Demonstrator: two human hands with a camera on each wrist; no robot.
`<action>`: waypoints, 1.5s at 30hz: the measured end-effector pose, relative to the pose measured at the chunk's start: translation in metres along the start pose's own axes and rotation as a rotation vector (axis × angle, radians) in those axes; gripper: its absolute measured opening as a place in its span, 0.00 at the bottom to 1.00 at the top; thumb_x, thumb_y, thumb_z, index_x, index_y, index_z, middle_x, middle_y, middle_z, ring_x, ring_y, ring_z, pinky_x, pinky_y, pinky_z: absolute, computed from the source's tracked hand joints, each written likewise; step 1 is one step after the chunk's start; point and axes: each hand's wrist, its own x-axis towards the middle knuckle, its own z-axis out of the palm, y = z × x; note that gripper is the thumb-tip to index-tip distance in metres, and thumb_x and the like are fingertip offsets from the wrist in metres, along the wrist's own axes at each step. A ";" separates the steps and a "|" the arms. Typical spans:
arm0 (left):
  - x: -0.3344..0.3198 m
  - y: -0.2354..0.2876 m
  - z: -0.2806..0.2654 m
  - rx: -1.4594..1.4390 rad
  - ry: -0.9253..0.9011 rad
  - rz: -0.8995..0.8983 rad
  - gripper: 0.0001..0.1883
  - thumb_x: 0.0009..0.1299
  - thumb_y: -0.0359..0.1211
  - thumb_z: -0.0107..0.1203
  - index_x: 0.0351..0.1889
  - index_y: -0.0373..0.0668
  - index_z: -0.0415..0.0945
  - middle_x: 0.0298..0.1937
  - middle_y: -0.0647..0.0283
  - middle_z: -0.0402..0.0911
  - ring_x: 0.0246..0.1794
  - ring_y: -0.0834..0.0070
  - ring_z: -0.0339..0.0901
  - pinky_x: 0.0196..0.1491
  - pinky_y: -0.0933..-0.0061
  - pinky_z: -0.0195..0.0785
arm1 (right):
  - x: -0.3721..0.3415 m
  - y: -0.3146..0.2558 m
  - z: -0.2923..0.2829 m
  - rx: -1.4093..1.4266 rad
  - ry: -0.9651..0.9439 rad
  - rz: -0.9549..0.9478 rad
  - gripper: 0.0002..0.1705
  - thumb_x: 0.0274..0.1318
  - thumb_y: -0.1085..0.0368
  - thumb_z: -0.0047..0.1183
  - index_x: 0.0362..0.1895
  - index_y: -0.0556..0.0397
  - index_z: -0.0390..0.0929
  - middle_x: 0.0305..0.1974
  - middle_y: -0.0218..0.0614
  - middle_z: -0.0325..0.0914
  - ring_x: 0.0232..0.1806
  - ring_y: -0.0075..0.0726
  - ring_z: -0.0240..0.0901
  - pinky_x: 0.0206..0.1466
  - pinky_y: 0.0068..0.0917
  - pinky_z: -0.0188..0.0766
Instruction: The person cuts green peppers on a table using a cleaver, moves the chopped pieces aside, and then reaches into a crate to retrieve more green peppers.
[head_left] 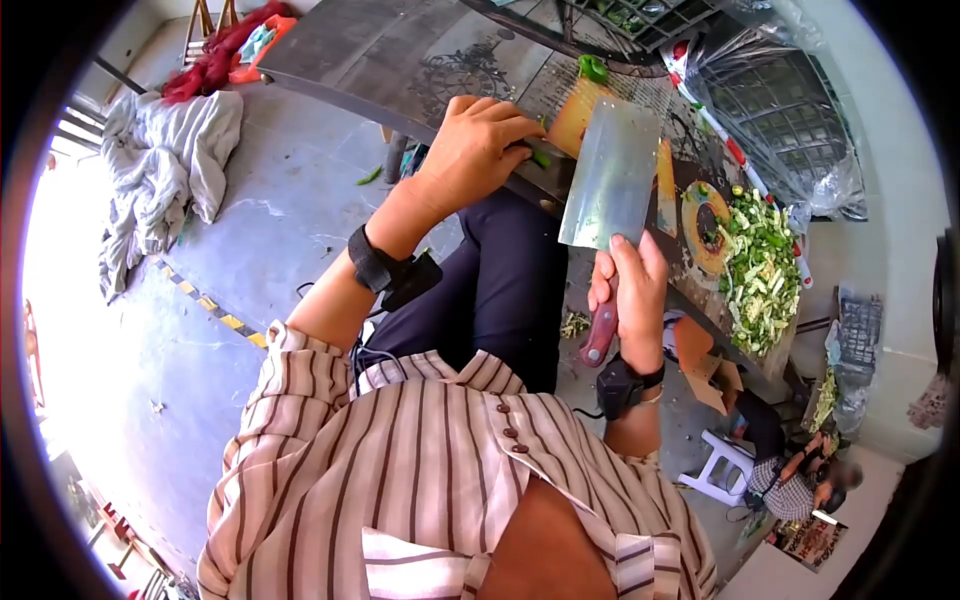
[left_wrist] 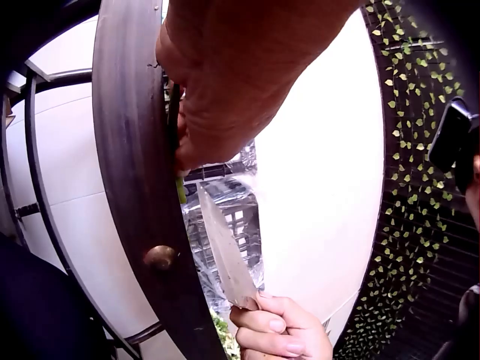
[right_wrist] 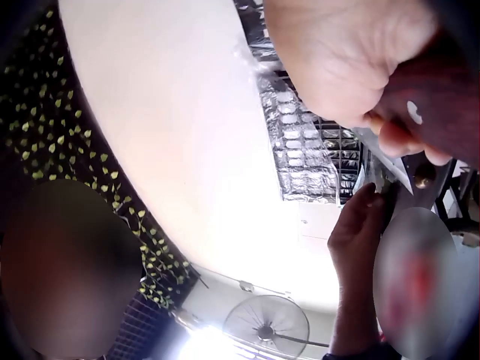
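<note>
In the head view the right hand [head_left: 637, 300] grips the red-brown handle [head_left: 601, 335] of a wide cleaver [head_left: 612, 172], blade pointing toward the table. Left of the blade, the left hand [head_left: 478, 150] is at the table edge, fingers bent around a green vegetable [head_left: 541, 158], mostly hidden. The left wrist view shows a bit of that green [left_wrist: 181, 189] below the left fingers, and the cleaver [left_wrist: 225, 251] nearly edge-on in the right hand [left_wrist: 281, 330]. In the right wrist view the handle [right_wrist: 439, 105] lies in the right palm.
Chopped green and pale pieces [head_left: 762, 270] are heaped at the table's right side. A wooden board [head_left: 580, 115] lies behind the cleaver, with a green pepper [head_left: 593, 68] at its far end. Plastic-wrapped black crates [head_left: 790, 110] stand beyond. Another person [head_left: 795, 480] sits lower right, near a white stool [head_left: 722, 468].
</note>
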 end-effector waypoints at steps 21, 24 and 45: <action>-0.016 -0.007 0.003 -0.044 0.119 -0.016 0.05 0.58 0.32 0.60 0.33 0.48 0.81 0.35 0.71 0.78 0.38 0.73 0.73 0.43 0.72 0.61 | 0.052 -0.066 0.031 -1.153 -0.281 -0.530 0.09 0.60 0.67 0.46 0.34 0.63 0.65 0.22 0.59 0.69 0.27 0.66 0.68 0.29 0.49 0.62; -0.016 -0.007 0.003 -0.035 0.124 -0.021 0.05 0.59 0.32 0.60 0.33 0.48 0.81 0.35 0.72 0.79 0.38 0.73 0.73 0.43 0.72 0.61 | 0.054 -0.066 0.030 -1.168 -0.287 -0.579 0.09 0.60 0.67 0.46 0.34 0.62 0.65 0.22 0.59 0.69 0.28 0.67 0.68 0.29 0.49 0.62; -0.015 -0.006 0.000 -0.043 0.117 -0.046 0.04 0.59 0.31 0.59 0.32 0.48 0.81 0.35 0.72 0.79 0.37 0.73 0.73 0.43 0.72 0.60 | 0.064 -0.082 0.044 -1.347 -0.425 -0.418 0.09 0.59 0.68 0.46 0.33 0.63 0.64 0.23 0.58 0.71 0.29 0.66 0.70 0.30 0.50 0.64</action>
